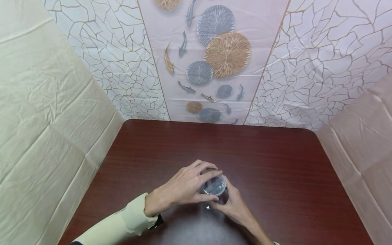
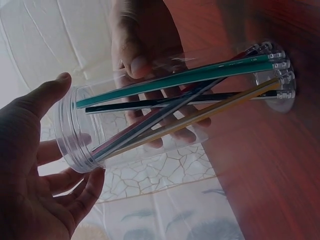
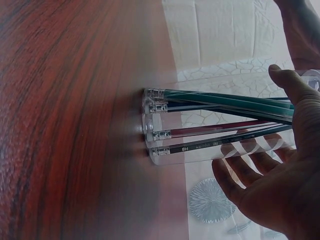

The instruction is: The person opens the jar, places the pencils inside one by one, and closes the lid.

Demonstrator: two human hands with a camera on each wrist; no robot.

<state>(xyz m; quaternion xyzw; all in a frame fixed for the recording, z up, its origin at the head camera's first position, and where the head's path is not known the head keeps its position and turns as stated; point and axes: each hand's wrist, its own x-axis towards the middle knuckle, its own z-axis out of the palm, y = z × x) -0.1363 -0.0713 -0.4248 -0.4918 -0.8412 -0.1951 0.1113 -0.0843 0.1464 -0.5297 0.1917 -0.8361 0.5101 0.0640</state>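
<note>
A clear, round jar (image 3: pixel 165 121) of pencils stands upright on the table in front of me. My left hand (image 1: pixel 185 187) comes over its top, thumb and fingers spread around the clear lid (image 1: pixel 215 186). Lower down, my right hand (image 1: pixel 234 206) grips the jar's side with thumb and fingers around it. Inside, green pencils (image 2: pixel 200 77), a yellow pencil (image 2: pixel 225 104) and a black pencil (image 3: pixel 215 145) lean across one another, their metal-capped ends at the bottom. Between my hands, much of the jar is hidden in the head view.
The dark red wooden table (image 1: pixel 275 163) extends around the jar. A patterned cloth wall (image 1: pixel 208 102) rises at its far edge, with a pale cloth (image 1: pixel 61 119) along the left side and a beige cloth (image 1: pixel 361 153) along the right.
</note>
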